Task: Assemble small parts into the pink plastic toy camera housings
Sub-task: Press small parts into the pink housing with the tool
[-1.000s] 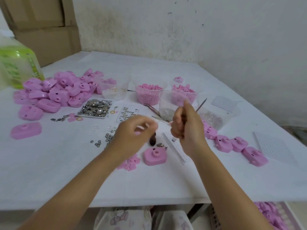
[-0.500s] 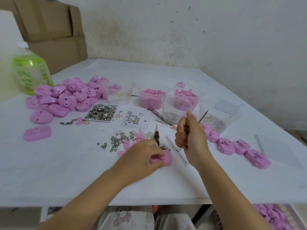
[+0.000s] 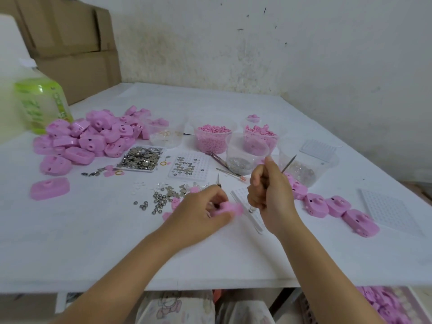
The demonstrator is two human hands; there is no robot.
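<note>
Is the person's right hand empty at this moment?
No, the right hand is curled round a thin pointed metal tool whose tip sticks up out of the fist.

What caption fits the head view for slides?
Left hand grips a pink housing while right hand holds a pointed tool over the white table.

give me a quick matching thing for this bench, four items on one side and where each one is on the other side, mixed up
Things
1. green bottle
2. pointed tool
3. blurred pink housing
4. tray of silver parts

Places
a. gripped in the right hand
b. far left edge of the table
c. just right of the pile of housings
d. held by the left hand

Pairs: 1-b, 2-a, 3-d, 4-c
</note>
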